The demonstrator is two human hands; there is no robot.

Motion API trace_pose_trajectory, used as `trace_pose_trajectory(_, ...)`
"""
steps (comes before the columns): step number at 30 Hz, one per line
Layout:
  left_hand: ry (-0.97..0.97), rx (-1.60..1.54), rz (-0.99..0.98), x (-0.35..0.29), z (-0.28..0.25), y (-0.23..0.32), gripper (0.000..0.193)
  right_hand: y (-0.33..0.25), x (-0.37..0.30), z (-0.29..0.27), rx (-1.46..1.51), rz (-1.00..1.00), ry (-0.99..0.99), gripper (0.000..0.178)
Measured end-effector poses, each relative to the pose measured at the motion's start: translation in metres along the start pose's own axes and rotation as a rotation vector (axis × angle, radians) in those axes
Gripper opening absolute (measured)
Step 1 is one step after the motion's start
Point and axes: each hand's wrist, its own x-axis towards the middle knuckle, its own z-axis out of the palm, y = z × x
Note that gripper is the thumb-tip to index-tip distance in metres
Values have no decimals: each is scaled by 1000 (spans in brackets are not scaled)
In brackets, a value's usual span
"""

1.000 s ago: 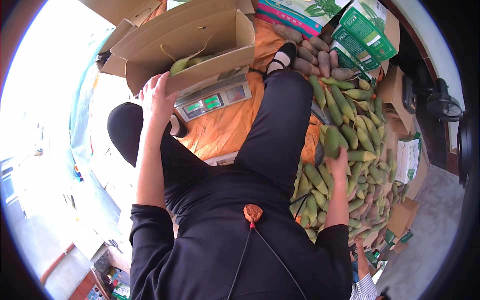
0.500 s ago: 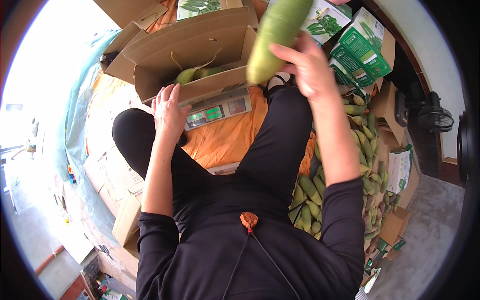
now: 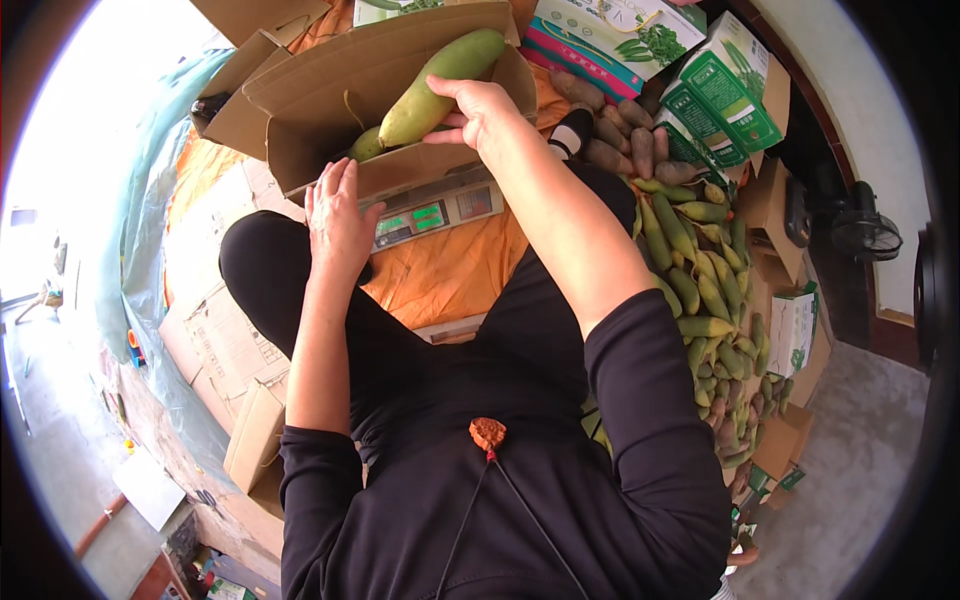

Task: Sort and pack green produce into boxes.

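A large pale-green radish [image 3: 450, 85] is in my right hand [image 3: 485, 112], fingers and thumb closed round its underside. It is tilted over an opened cardboard box [image 3: 400, 177], its near end low inside. Another green radish [image 3: 367, 146] lies in the box, partly hidden by the front wall and the held one; a thin root tail sticks up beside it. My left hand [image 3: 338, 218] rests against the box's front left edge, fingers stretched out and thumb apart. Below the front wall shows a digital scale [image 3: 420, 220] with lit green displays; the box hides most of it.
Right of my legs, many green radishes [image 3: 710, 285] are heaped. Reddish-brown roots [image 3: 625, 135] lie beyond, near printed cartons [image 3: 725, 95]. A black fan [image 3: 866, 225] stands far right. Orange sheeting [image 3: 440, 285] covers the floor between my legs; flattened cardboard [image 3: 225, 335] lies left.
My right hand has brought the radish left and down, from beyond the box's right side to over its opening. My left hand stays at the box edge.
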Motion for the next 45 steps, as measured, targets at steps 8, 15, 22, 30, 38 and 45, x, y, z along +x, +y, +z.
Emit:
trace_pose_trajectory(8,-27,27,16,1,0,0,63,3,-9,-26,31,-102,-16,34)
trace_pose_trajectory(15,-12,13,50,1,4,-4,62,-38,-92,-144,-285,-412,-106,30)
trace_pose_trajectory(22,44,14,147,6,8,2,61,20,-159,-332,-499,-369,726,25)
trace_pose_trajectory(30,132,98,162,7,12,-24,56,181,-217,-440,-480,-7,991,22)
trace_pose_trajectory(38,156,-7,233,12,30,4,54,349,-261,-605,-1715,501,478,18)
trace_pose_trajectory(45,150,137,145,4,0,5,57,309,-190,-463,-1453,423,490,41)
